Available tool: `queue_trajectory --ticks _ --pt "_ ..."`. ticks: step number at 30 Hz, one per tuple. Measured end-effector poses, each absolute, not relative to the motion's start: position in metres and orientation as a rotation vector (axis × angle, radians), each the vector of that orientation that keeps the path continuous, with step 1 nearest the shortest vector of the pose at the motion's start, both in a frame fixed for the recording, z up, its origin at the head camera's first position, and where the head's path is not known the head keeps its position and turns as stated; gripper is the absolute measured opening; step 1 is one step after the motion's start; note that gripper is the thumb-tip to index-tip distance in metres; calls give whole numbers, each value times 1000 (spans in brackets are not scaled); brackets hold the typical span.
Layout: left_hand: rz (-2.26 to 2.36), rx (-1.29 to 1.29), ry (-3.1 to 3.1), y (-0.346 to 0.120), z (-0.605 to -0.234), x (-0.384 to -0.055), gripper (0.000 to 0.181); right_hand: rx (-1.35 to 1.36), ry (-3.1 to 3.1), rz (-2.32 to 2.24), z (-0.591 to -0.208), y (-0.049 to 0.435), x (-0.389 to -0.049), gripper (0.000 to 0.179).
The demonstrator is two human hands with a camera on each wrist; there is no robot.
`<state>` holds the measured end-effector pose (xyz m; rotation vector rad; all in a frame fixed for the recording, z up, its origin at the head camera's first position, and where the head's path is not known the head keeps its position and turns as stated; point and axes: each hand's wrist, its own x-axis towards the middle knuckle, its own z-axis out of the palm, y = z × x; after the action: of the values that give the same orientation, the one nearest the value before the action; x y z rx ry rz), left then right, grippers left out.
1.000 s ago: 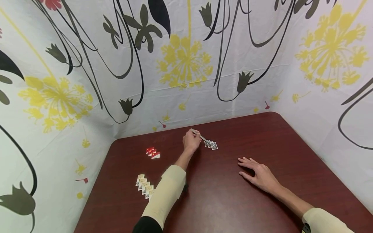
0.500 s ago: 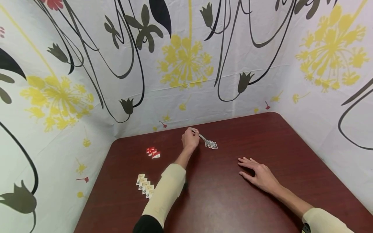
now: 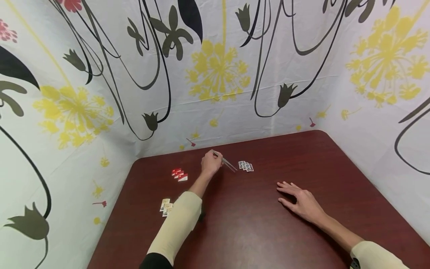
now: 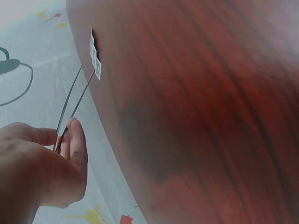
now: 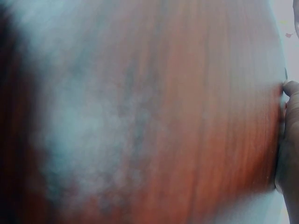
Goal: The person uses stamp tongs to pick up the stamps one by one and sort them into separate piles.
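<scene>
Between thumb and fingers, my left hand pinches a pair of metal tweezers. Their two tips stand apart with nothing between them, a little left of an overlapping row of grey-and-white stamp-like pieces. In the left wrist view the tweezers show as a spread V, and the grey-and-white row lies beyond the tips. My right hand rests on the table with its fingers spread and holds nothing. Only part of the right hand shows at the edge of the right wrist view.
A row of red-and-white pieces lies at the back left of the dark red-brown table. Nearer the front left are yellowish pieces, partly hidden by my left sleeve. A patterned cloth hangs behind the table.
My left hand has drawn the tweezers left, away from the grey-and-white row, and their tips have spread apart. The left sleeve now covers more of the yellowish pieces. My right hand stays in place.
</scene>
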<state>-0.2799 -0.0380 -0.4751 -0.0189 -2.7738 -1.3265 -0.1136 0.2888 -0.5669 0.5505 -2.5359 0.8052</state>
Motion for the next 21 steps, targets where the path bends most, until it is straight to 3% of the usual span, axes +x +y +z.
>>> queue_trajectory --ticks 15,21 --pt "-1367 -261 -3205 -54 -469 -256 21 559 -2522 796 -567 288 -114 44" --pt "-1085 -317 -3192 -52 -478 -251 20 557 -2529 803 -567 288 -114 45"
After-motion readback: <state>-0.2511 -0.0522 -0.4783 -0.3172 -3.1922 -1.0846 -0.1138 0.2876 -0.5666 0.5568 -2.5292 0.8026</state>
